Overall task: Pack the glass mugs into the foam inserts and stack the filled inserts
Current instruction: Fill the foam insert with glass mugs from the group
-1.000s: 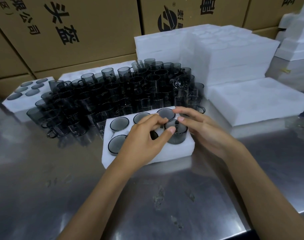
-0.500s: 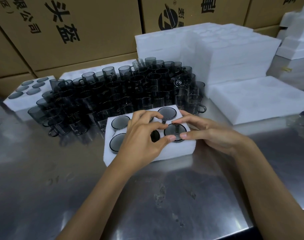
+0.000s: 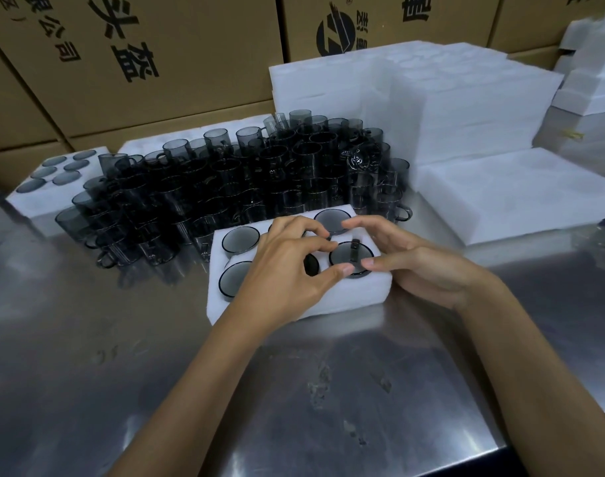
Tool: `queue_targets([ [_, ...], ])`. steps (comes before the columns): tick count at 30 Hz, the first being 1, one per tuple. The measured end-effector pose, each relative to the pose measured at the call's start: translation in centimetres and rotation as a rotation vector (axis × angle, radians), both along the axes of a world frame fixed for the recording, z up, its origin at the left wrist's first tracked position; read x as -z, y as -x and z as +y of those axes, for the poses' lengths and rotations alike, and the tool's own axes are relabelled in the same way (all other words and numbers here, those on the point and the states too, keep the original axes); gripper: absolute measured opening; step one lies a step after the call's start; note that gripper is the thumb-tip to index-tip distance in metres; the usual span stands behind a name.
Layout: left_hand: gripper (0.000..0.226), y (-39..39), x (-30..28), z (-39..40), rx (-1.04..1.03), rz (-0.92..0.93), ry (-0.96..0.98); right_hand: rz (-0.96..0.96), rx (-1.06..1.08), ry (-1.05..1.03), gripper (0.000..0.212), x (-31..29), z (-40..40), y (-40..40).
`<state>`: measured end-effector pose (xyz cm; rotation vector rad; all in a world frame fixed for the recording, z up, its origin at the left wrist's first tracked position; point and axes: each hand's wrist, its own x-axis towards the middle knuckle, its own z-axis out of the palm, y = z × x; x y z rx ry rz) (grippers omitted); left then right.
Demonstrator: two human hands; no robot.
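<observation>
A white foam insert (image 3: pixel 345 297) lies in the middle of the steel table, with dark glass mugs sunk into its holes. The near-right glass mug (image 3: pixel 345 254) sits almost flush in its hole. My left hand (image 3: pixel 287 270) arches over the insert's middle, its thumb and curled forefinger on that mug's left rim. My right hand (image 3: pixel 414 263) comes from the right, its thumb on the near rim and its curled fingers over the far rim. My left hand hides the middle holes.
Behind the insert is a dense crowd of loose mugs (image 3: pixel 242 187). A filled insert (image 3: pixel 29 204) lies far left. Tall foam stacks (image 3: pixel 449 108) and a flat foam slab (image 3: pixel 500 194) stand at the right. Cardboard boxes (image 3: pixel 156 63) wall the back. The near table (image 3: pixel 294 390) is bare steel.
The mug stood well above the foam a second ago. It has gone down into its hole under both hands. My fingers have stayed on its rim.
</observation>
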<state>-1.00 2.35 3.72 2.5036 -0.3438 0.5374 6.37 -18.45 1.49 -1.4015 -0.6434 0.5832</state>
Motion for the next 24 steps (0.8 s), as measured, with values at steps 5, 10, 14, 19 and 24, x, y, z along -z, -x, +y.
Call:
queue_targets([
  [5, 0.037, -0.1, 0.0, -0.1, -0.010, 0.022, -0.006, 0.107, -0.058, -0.137, 0.067, 0.3, 0.2, -0.3],
  [10, 0.038, 0.2, 0.2, -0.3, -0.051, 0.018, -0.022, 0.177, 0.097, -0.126, 0.071, 0.8, 0.7, -0.5],
  [14, 0.029, 0.6, 0.0, -0.5, -0.061, 0.026, -0.020, 0.278, 0.408, -0.024, 0.038, 0.7, 1.5, -0.3],
  [19, 0.023, 1.3, -2.3, 3.2, -0.234, -0.072, -0.005, -0.021, 0.486, 0.243, 0.023, 0.5, 1.7, 1.5],
  [24, 0.047, 2.2, -2.7, 9.0, -0.703, 0.197, -0.127, -0.029, 0.534, 0.290, 0.023, -0.2, 2.1, 2.2],
])
